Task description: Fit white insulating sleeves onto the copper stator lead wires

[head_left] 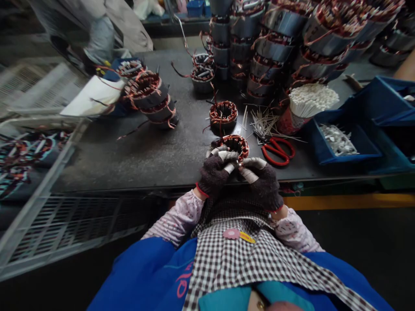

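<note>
At the table's front edge stands a motor stator [239,143] with a ring of copper windings. My left hand [218,168], in a dark glove with taped fingers, is closed against its near left side. My right hand [261,175], gloved and taped alike, pinches at the stator's near rim, its fingertips almost meeting those of the left. What lies between the fingertips is too small to make out. Just behind sits a second stator [223,115]. To the right lie red-handled scissors [278,151] and a loose heap of thin sticks [264,122].
Stacked stators [259,60] rise at the back right, and a smaller stack [152,99] stands left. A red cup of white sticks [292,119] is beside blue bins [348,151]. A plastic crate [65,157] holds stators at the left. Another person's legs [106,30] show behind the table.
</note>
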The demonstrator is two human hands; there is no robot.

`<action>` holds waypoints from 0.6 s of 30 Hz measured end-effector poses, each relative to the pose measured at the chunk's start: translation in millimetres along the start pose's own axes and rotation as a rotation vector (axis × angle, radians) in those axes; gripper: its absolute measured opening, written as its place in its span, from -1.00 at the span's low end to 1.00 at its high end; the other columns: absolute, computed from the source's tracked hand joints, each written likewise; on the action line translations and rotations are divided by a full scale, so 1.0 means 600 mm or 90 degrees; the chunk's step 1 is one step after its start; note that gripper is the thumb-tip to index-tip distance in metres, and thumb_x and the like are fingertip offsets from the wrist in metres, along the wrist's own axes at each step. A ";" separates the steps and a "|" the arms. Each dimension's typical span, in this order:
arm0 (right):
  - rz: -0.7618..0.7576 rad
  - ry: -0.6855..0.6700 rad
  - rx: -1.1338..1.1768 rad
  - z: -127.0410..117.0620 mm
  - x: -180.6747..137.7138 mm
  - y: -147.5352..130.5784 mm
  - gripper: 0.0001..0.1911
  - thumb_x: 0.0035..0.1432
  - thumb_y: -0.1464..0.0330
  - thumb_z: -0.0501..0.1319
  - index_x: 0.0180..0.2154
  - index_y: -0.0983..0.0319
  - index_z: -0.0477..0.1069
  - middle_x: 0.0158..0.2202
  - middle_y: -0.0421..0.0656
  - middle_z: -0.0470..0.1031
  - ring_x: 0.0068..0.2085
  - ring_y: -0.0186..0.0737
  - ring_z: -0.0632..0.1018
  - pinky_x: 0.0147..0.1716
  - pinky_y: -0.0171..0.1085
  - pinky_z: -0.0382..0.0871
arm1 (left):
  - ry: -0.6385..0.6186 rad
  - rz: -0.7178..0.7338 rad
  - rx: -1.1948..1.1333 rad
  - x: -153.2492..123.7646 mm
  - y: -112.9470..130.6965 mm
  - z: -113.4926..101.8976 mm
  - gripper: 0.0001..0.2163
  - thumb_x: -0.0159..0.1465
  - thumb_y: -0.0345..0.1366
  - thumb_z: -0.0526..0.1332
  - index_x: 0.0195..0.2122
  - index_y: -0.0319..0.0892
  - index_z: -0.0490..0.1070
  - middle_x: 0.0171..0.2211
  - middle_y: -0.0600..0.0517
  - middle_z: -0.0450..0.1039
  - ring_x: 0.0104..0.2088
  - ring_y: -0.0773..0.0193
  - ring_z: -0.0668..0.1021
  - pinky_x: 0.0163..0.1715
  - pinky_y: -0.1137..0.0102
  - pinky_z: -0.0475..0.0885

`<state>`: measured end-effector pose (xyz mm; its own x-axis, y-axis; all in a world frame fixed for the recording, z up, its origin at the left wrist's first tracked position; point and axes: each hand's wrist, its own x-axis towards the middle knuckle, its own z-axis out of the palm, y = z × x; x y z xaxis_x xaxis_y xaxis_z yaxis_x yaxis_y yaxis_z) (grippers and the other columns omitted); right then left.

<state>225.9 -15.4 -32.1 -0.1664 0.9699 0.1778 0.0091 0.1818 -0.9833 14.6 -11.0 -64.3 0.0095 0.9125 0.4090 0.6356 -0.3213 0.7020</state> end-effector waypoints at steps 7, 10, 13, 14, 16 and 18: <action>0.030 0.013 -0.048 0.008 0.015 0.000 -0.71 0.41 0.04 0.60 -0.13 0.11 0.78 -0.10 -0.05 0.91 -0.05 0.10 0.87 0.17 0.13 0.88 | -0.018 -0.032 0.038 0.003 0.015 -0.002 -0.74 0.58 -0.22 0.38 0.12 0.02 0.89 0.11 -0.03 0.94 0.44 -0.19 0.82 0.72 -0.29 0.59; 0.055 -0.025 -0.094 -0.001 0.024 0.008 -0.73 0.45 0.06 0.55 -0.10 0.11 0.78 -0.12 -0.07 0.90 -0.07 0.09 0.86 0.16 0.13 0.87 | -0.027 -0.028 0.028 0.001 0.022 -0.012 -0.79 0.59 -0.24 0.44 0.11 -0.04 0.90 0.14 -0.14 0.95 0.45 -0.19 0.81 0.74 -0.25 0.56; -0.007 -0.047 -0.170 -0.011 0.020 0.012 -0.81 0.54 0.14 0.49 -0.02 0.09 0.80 -0.04 -0.04 0.91 0.00 0.14 0.87 0.23 0.14 0.87 | -0.064 -0.007 0.016 0.000 0.022 -0.025 -0.79 0.61 -0.19 0.45 0.13 0.00 0.91 0.19 -0.12 0.94 0.49 -0.17 0.77 0.76 -0.25 0.53; -0.052 -0.040 -0.209 -0.014 0.017 0.012 -0.82 0.58 0.17 0.47 0.02 0.08 0.82 0.02 -0.01 0.91 0.06 0.16 0.88 0.26 0.14 0.86 | -0.075 -0.003 0.011 0.001 0.020 -0.027 -0.78 0.62 -0.17 0.45 0.13 0.01 0.91 0.20 -0.10 0.94 0.49 -0.18 0.76 0.77 -0.28 0.52; -0.146 -0.013 -0.291 -0.017 0.015 0.013 -0.79 0.66 0.21 0.42 0.08 0.08 0.85 0.13 0.06 0.90 0.15 0.17 0.88 0.31 0.12 0.85 | -0.080 -0.005 0.009 0.001 0.014 -0.027 -0.78 0.61 -0.13 0.45 0.11 0.03 0.91 0.16 -0.08 0.93 0.48 -0.21 0.75 0.76 -0.34 0.52; -0.209 -0.006 -0.348 -0.020 0.021 0.015 -0.75 0.71 0.22 0.39 0.09 0.08 0.88 0.17 0.09 0.89 0.19 0.16 0.87 0.30 0.11 0.86 | -0.065 -0.007 0.012 0.002 0.007 -0.021 -0.79 0.60 -0.10 0.45 0.08 0.06 0.91 0.12 -0.03 0.92 0.45 -0.22 0.76 0.71 -0.38 0.54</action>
<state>235.6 0.6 -38.4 -0.2547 0.8484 0.4641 0.4574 0.5285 -0.7152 7.6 -14.2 -53.6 0.0799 0.9375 0.3387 0.6500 -0.3066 0.6954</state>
